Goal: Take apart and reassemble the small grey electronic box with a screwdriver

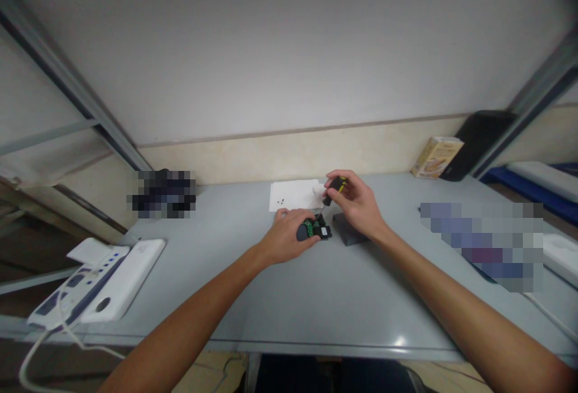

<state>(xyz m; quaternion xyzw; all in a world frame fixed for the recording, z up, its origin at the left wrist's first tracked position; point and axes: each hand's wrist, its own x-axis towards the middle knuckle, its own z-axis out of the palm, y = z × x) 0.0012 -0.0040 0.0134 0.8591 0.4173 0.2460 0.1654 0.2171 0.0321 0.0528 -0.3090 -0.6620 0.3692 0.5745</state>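
Note:
A small opened electronic device with a dark rounded casing and an exposed green circuit board lies on the grey table. My left hand is closed around its left side, thumb near me and fingers on the far side. In my right hand is a black and yellow screwdriver, tilted, its shaft pointing down at the circuit board. Whether the tip sits in a screw is too small to tell. Beneath my right wrist, a dark grey flat-sided piece rests beside the device.
Behind my hands lies white paper bearing several tiny dark pieces. White power strips with cables lie at the left edge. A yellow box and a black panel stand at the back right. Blurred items flank both sides.

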